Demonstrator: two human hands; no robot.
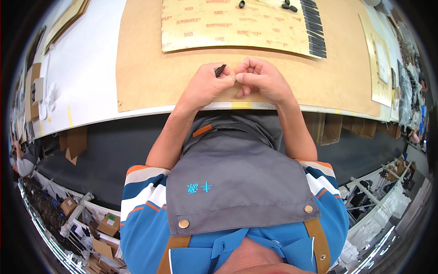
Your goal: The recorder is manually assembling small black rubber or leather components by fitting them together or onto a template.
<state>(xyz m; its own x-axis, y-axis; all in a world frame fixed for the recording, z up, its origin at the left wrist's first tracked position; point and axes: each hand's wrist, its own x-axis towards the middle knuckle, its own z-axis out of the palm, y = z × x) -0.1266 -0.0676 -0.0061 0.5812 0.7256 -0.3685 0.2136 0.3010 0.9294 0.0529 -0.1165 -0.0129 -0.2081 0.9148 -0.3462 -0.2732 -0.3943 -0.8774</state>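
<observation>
My left hand and my right hand are pressed together, fingertips touching, over the near edge of a brown cardboard sheet. A small black strip sticks up from the fingers of my left hand. My right hand's fingers are curled and pinch toward the same spot; what they grip is hidden. Farther back lies a tan printed sheet with a row of several black strips along its right side and a few small black pieces near the top.
The cardboard lies on a white table whose front edge runs just below my hands. Thin tan sheets lie at the right, and more boards at the far left. Below are cardboard boxes on the floor.
</observation>
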